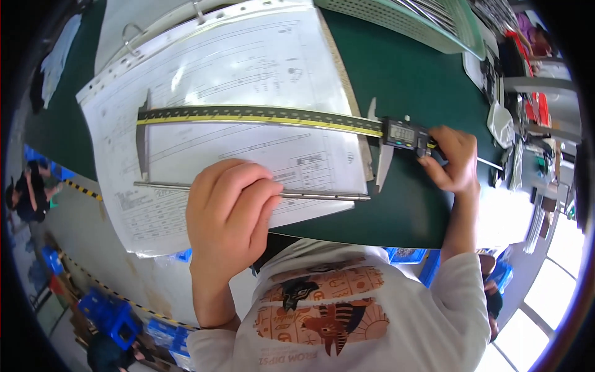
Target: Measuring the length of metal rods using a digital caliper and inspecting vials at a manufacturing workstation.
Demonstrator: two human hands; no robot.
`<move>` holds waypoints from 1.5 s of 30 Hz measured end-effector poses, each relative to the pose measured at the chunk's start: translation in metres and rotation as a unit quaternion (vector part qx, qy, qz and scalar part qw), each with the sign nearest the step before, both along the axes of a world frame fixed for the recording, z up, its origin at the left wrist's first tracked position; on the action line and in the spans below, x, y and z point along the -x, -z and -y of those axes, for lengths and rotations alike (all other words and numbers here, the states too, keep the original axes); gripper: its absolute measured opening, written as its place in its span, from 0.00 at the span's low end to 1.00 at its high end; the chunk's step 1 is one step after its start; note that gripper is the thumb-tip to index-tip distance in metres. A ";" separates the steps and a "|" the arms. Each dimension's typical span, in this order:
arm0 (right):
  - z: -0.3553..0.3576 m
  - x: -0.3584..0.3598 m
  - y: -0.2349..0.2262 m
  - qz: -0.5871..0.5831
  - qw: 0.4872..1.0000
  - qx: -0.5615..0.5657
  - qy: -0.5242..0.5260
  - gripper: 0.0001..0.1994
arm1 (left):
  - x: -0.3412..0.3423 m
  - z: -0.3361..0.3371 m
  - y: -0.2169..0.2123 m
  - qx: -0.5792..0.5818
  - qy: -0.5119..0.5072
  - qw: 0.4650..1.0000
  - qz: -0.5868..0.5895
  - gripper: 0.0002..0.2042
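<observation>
A long digital caliper (pixel 266 116) lies across a sheet of drawings in a plastic sleeve (pixel 211 80). Between its two jaws lies a thin metal rod (pixel 322 196), parallel to the beam. My left hand (pixel 229 208) grips the rod near its middle, fingers curled over it. At the caliper's sliding display head (pixel 403 133), my right hand (pixel 455 161) pinches the slider with thumb and fingers. The sliding jaw sits by the rod's right end, the fixed jaw by its left end.
The drawings belong to an open ring binder (pixel 161 25) on a green table (pixel 396 80). A pale green perforated tray (pixel 421 25) stands at the back. Papers and clutter (pixel 520 124) line the right side. Blue crates (pixel 111 313) sit on the floor below.
</observation>
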State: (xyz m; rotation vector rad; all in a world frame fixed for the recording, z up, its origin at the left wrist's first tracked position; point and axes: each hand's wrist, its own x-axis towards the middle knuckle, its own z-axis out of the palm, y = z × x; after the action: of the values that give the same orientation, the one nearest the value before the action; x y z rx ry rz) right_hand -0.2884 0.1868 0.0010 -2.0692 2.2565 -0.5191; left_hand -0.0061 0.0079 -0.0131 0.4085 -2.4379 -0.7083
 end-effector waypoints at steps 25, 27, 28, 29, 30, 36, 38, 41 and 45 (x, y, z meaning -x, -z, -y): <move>0.000 -0.008 0.006 -0.039 0.996 0.060 0.047 0.21 | 0.001 0.000 -0.006 0.009 0.003 1.000 0.018 0.07; 0.001 -0.008 0.007 -0.025 0.997 0.069 0.032 0.22 | 0.000 0.000 -0.006 0.006 0.008 1.000 0.016 0.07; 0.001 -0.008 0.008 -0.029 0.996 0.071 0.037 0.22 | -0.001 0.001 -0.005 0.008 0.010 1.000 0.018 0.08; 0.000 -0.008 0.008 -0.027 0.997 0.065 0.037 0.22 | -0.001 0.000 -0.004 0.010 0.012 1.000 0.020 0.09; 0.000 -0.008 0.008 -0.024 0.997 0.061 0.036 0.22 | -0.002 0.000 -0.005 0.012 0.015 1.000 0.017 0.09; -0.001 -0.007 0.009 -0.018 0.997 0.062 0.040 0.22 | -0.001 -0.001 -0.002 0.017 0.004 1.000 0.009 0.12; 0.000 -0.006 0.008 -0.018 0.997 0.061 0.041 0.22 | 0.000 0.000 -0.002 0.027 -0.004 1.000 0.003 0.12; 0.002 -0.006 0.011 -0.028 0.997 0.063 0.036 0.23 | -0.002 0.001 -0.003 0.033 -0.012 0.999 0.005 0.12; 0.002 -0.008 0.013 -0.029 0.998 0.050 0.026 0.24 | -0.005 -0.002 -0.003 0.039 -0.012 0.999 0.013 0.12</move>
State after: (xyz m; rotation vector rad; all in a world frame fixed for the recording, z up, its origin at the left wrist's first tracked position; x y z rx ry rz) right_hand -0.2803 0.1853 -0.0118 -2.1029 2.3679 -0.5955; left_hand -0.0014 0.0102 -0.0101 0.4190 -2.4711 -0.5993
